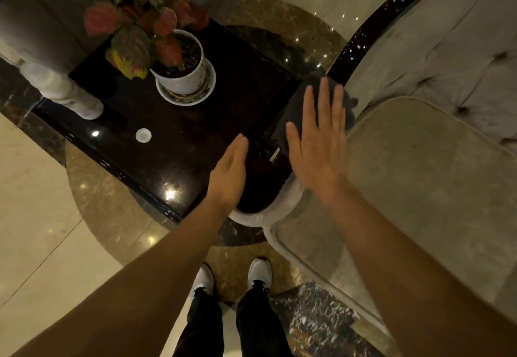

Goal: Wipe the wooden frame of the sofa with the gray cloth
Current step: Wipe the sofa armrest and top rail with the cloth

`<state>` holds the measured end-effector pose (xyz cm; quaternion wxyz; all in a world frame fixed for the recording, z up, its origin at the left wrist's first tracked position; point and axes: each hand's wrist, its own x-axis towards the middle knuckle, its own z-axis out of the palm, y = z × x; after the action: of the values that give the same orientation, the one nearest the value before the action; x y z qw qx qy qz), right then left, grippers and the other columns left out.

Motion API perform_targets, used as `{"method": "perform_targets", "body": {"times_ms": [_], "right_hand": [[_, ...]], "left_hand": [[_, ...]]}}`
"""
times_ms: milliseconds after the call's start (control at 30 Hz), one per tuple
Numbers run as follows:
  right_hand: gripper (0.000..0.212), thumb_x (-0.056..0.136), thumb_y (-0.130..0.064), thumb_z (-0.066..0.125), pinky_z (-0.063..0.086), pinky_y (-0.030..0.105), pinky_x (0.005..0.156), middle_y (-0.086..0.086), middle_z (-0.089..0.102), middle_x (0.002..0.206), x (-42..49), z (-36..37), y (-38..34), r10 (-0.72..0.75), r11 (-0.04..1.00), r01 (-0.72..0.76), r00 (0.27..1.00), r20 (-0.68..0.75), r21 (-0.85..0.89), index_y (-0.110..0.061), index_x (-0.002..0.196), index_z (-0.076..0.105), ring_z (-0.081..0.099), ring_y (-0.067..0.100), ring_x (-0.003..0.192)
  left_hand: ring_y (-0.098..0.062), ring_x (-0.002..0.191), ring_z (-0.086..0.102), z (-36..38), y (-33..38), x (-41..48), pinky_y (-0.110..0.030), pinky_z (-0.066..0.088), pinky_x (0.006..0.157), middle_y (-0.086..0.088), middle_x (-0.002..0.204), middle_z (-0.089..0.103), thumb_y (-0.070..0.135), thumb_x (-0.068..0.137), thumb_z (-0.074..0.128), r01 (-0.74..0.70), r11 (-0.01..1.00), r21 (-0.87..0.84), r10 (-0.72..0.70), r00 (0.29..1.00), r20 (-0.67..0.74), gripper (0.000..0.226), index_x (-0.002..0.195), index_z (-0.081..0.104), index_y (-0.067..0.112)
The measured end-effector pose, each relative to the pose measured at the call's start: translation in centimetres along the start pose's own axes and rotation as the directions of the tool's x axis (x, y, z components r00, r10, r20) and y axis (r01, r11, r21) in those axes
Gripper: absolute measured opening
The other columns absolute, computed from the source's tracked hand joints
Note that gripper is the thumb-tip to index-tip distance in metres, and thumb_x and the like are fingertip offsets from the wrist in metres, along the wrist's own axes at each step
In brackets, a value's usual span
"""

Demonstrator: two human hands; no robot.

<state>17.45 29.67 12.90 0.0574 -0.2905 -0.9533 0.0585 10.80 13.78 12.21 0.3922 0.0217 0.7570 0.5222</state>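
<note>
The dark gray cloth (293, 113) lies folded over the sofa's armrest, where the dark glossy wooden frame (363, 35) curves down from the upper right. My right hand (319, 138) is flat, fingers spread, over the near part of the cloth; I cannot tell if it touches. My left hand (229, 172) is held flat and edge-on to its left, above the dark table, holding nothing. The beige sofa cushion (419, 174) fills the right side.
A dark glossy side table (212, 133) stands left of the sofa with a potted red-leaved plant (179, 60) on a saucer and a small white disc (143, 135). Another upholstered seat (50, 82) is at the far left. My white shoes (232, 278) stand on a marble floor.
</note>
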Motion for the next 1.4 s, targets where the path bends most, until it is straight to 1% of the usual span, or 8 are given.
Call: {"method": "perform_targets", "body": {"times_ms": [133, 233, 300, 433, 667, 800, 1100, 1400], "right_hand": [[0.069, 0.103, -0.049, 0.024, 0.005, 0.052, 0.122, 0.021, -0.002, 0.164, -2.2, 0.6, -1.1, -0.068, 0.993, 0.072, 0.997, 0.046, -0.095, -0.007, 0.156, 0.01, -0.007, 0.04, 0.151], [0.07, 0.101, -0.055, 0.017, 0.01, 0.055, 0.122, 0.016, 0.001, 0.166, 2.7, -0.8, 4.2, -0.212, 0.968, 0.221, 0.973, 0.086, -0.119, -0.014, 0.156, 0.009, -0.004, 0.035, 0.152], [0.073, 0.099, -0.059, 0.014, 0.011, 0.055, 0.122, 0.014, 0.001, 0.166, 8.5, -1.8, 7.8, -0.004, 1.0, 0.003, 0.998, 0.067, 0.012, -0.015, 0.157, 0.007, -0.001, 0.034, 0.152], [0.072, 0.1, -0.052, 0.02, 0.008, 0.053, 0.122, 0.017, -0.002, 0.165, 10.2, -2.0, 6.4, 0.198, 0.945, -0.204, 0.979, 0.048, 0.256, -0.009, 0.157, 0.005, -0.003, 0.035, 0.152], [0.071, 0.101, -0.053, 0.022, 0.016, 0.055, 0.121, 0.016, 0.002, 0.165, 3.6, -1.0, 5.9, -0.218, 0.976, 0.218, 0.97, 0.109, 0.009, -0.011, 0.157, 0.009, -0.005, 0.037, 0.151], [0.07, 0.101, -0.052, 0.024, 0.005, 0.053, 0.122, 0.012, 0.002, 0.166, 14.7, -2.6, 9.7, 0.035, 0.997, -0.043, 0.992, 0.124, 0.063, -0.012, 0.157, 0.01, -0.007, 0.035, 0.151], [0.068, 0.099, -0.049, 0.024, 0.0, 0.047, 0.123, 0.01, 0.001, 0.167, 11.9, -1.5, 6.3, 0.157, 0.957, -0.164, 0.986, 0.05, 0.24, -0.013, 0.157, 0.013, -0.015, 0.033, 0.151], [0.072, 0.095, -0.044, 0.033, -0.002, 0.058, 0.12, 0.013, -0.004, 0.166, 26.7, -2.8, 16.1, 0.278, 0.96, -0.279, 0.952, 0.127, -0.008, -0.012, 0.156, 0.012, -0.017, 0.039, 0.149]], "left_hand": [[-0.026, 0.15, 0.018, 0.4, -2.3, -1.1, -0.046, 0.022, 0.117, -0.005, 0.163, 0.023, 0.071, 0.092, 0.028, -0.333, 0.505, 0.796, 0.441, 0.893, 0.094, 0.073, 0.153, 0.028, 0.032], [-0.035, 0.15, 0.016, 1.5, -2.0, -1.1, -0.056, 0.019, 0.118, -0.017, 0.159, 0.029, 0.068, 0.095, 0.015, -0.284, 0.22, 0.933, 0.461, 0.873, 0.157, 0.08, 0.154, 0.027, 0.017], [-0.036, 0.151, 0.005, 2.1, -1.4, -0.3, -0.057, 0.012, 0.119, -0.019, 0.162, 0.018, 0.071, 0.093, 0.009, -0.319, 0.128, 0.939, 0.413, 0.878, 0.242, 0.085, 0.156, 0.015, 0.014], [-0.036, 0.151, -0.006, 3.6, 0.1, 1.2, -0.058, 0.006, 0.119, -0.016, 0.165, 0.002, 0.079, 0.087, 0.005, -0.304, 0.142, 0.942, 0.345, 0.907, 0.241, 0.097, 0.157, 0.003, 0.012], [-0.032, 0.151, -0.005, 5.8, 1.7, 1.9, -0.05, 0.013, 0.121, -0.015, 0.165, -0.005, 0.076, 0.084, 0.029, -0.287, 0.254, 0.924, 0.328, 0.924, 0.197, 0.106, 0.152, -0.011, 0.005], [-0.027, 0.152, -0.003, 8.6, 4.2, 3.6, -0.043, 0.014, 0.119, -0.012, 0.165, -0.009, 0.063, 0.08, 0.05, -0.355, 0.338, 0.872, 0.41, 0.889, 0.203, 0.11, 0.152, -0.013, 0.009], [-0.034, 0.151, 0.006, 9.7, 7.7, 6.2, -0.051, 0.03, 0.116, -0.021, 0.163, 0.007, 0.057, 0.088, 0.047, -0.478, 0.265, 0.837, 0.498, 0.812, 0.305, 0.098, 0.154, 0.004, -0.003], [-0.04, 0.15, 0.003, 9.8, 9.6, 9.2, -0.057, 0.027, 0.115, -0.025, 0.163, 0.001, 0.047, 0.082, 0.054, -0.719, 0.012, 0.695, 0.488, 0.611, 0.623, 0.099, 0.154, 0.006, 0.0]]}}
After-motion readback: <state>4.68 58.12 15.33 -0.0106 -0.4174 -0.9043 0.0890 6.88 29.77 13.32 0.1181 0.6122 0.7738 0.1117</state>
